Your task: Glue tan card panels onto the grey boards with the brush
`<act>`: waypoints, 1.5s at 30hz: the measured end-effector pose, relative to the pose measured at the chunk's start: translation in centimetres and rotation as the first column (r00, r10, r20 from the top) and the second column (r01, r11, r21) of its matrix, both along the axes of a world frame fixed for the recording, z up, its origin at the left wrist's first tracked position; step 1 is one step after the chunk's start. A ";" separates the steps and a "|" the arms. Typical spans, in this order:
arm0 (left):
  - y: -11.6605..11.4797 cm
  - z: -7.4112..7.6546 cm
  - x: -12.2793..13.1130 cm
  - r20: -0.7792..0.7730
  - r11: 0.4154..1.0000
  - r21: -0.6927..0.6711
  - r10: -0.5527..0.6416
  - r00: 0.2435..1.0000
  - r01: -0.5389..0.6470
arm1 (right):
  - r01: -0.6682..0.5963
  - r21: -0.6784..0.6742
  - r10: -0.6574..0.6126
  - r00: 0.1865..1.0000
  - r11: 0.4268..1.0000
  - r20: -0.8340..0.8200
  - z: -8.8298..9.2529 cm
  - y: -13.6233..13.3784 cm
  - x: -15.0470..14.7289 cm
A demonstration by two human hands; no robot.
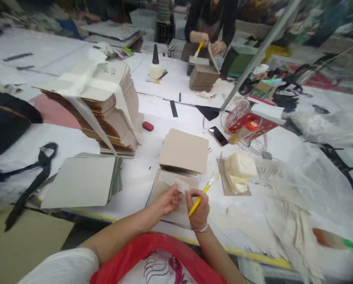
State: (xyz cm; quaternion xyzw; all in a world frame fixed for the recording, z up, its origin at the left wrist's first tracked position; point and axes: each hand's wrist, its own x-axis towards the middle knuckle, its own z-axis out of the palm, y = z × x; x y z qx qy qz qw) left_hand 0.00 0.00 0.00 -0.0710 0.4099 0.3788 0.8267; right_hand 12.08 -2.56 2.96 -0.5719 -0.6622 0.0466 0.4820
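Observation:
My right hand [199, 211] is closed around a yellow-handled brush [197, 204], its pale bristles pointing up and away to the right. Its thumb and index finger are also at the edge of a small pale strip [179, 184]. On the strip's left side, the fingers of my left hand [169, 200] are curled and seem to pinch it, though the contact is partly hidden. Both hands are over a beige board [157, 193] near the table's front edge. Just beyond lies a stack of tan boards [184, 151].
To the left stand grey boards [78, 181] and a tall strapped cardboard stack [117, 114]. At right are a cream block [241, 165] on cardboard, a phone [218, 136] and a slanting metal pole [257, 57]. A co-worker [213, 23] handles a brush across the table.

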 end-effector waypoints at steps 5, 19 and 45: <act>1.6 -0.8 -2.5 -0.281 0.983 0.035 0.180 0.943 -0.178 | 0.108 -0.074 -0.112 0.992 0.991 -0.049 0.0 -1.1 1.2; 4.5 -2.8 -7.6 -0.974 0.700 0.184 0.223 0.034 0.689 | 0.250 -0.338 -0.224 0.968 0.908 0.115 -8.4 3.3 4.9; 4.7 -3.9 -10.3 -0.959 0.759 0.009 0.191 -0.210 0.651 | 0.391 -0.353 -0.298 0.909 0.850 0.290 -7.8 2.8 7.5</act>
